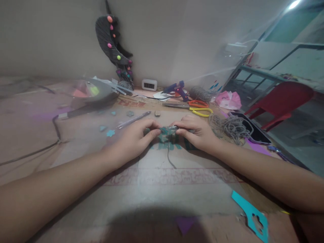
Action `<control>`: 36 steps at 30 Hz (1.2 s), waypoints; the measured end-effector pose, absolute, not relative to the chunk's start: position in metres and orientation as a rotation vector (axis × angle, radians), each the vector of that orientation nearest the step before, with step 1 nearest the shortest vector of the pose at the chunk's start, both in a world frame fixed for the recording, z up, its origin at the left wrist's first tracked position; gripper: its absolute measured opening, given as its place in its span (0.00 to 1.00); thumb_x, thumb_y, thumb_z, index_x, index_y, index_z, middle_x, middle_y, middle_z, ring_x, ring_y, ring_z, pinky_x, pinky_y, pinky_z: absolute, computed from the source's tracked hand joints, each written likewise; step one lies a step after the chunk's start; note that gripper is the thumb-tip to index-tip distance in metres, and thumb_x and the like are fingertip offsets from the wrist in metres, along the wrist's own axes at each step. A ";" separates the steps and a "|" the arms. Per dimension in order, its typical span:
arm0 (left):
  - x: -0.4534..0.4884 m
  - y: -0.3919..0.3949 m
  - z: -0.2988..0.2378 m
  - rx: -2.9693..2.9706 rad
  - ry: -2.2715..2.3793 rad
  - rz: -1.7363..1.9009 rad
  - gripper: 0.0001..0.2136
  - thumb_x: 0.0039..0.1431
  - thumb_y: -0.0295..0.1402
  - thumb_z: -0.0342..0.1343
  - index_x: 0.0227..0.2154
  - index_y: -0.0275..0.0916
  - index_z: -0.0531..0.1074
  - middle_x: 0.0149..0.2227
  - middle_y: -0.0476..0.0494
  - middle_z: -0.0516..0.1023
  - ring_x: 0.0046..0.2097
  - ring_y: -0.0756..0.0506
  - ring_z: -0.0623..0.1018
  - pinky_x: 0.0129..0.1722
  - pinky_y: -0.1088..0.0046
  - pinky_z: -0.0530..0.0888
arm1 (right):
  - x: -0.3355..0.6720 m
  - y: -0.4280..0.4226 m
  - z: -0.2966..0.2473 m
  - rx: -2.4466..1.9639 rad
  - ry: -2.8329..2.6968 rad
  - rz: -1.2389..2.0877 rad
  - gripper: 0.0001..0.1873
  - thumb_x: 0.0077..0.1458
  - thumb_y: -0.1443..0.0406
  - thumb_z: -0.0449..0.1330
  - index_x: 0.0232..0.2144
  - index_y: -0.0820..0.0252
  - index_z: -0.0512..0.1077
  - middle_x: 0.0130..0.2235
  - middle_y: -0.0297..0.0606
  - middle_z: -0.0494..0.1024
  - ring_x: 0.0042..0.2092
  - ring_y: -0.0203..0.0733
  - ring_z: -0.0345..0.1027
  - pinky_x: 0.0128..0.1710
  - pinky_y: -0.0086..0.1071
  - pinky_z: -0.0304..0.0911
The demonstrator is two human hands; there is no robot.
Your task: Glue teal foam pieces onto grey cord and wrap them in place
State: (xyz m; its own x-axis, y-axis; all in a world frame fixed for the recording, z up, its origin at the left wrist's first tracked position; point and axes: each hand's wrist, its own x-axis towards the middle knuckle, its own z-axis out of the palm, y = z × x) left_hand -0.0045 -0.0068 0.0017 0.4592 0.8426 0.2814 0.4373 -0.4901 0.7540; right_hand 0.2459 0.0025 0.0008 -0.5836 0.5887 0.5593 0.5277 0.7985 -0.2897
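My left hand point(134, 140) pinches one edge of a small teal piece point(164, 130) between thumb and finger, above the middle of the table. From the other side my right hand point(196, 133) closes thumb and finger on something small and shiny at that piece; its kind is too small to tell. A loose grey cord point(168, 153) hangs from between the hands onto the tabletop. Left of my left hand lie a blue flower cutout point(110, 133) and a pen point(134, 119).
Orange- and yellow-handled scissors point(201, 108) lie beyond the hands, with a purple glue gun point(176, 88) behind. Grey yarn point(231, 127) heaps near a dark phone-like slab point(255, 130) at right. A white clock point(149, 85) stands by the wall. A cut blue sheet point(249, 211) lies in front.
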 end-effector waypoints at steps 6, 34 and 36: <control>-0.004 -0.004 -0.001 1.999 1.066 0.908 0.10 0.66 0.39 0.53 0.37 0.40 0.74 0.36 0.48 0.79 0.38 0.45 0.76 0.42 0.67 0.70 | 0.252 0.010 -0.001 -1.047 -2.069 0.124 0.19 0.66 0.56 0.57 0.51 0.58 0.78 0.46 0.43 0.82 0.46 0.49 0.75 0.48 0.42 0.69; 0.001 -0.005 -0.002 2.122 1.079 0.825 0.10 0.62 0.39 0.53 0.31 0.39 0.74 0.34 0.47 0.79 0.38 0.44 0.76 0.40 0.70 0.70 | 0.221 -0.003 0.004 -1.186 -2.123 0.735 0.11 0.58 0.59 0.59 0.29 0.59 0.76 0.31 0.37 0.79 0.35 0.41 0.71 0.37 0.32 0.64; 0.001 -0.005 -0.003 2.137 1.071 0.802 0.11 0.63 0.40 0.52 0.32 0.39 0.75 0.34 0.46 0.80 0.38 0.44 0.76 0.40 0.70 0.70 | 0.222 -0.003 0.003 -1.182 -2.103 0.765 0.11 0.58 0.59 0.59 0.31 0.59 0.76 0.32 0.37 0.79 0.35 0.41 0.70 0.37 0.32 0.64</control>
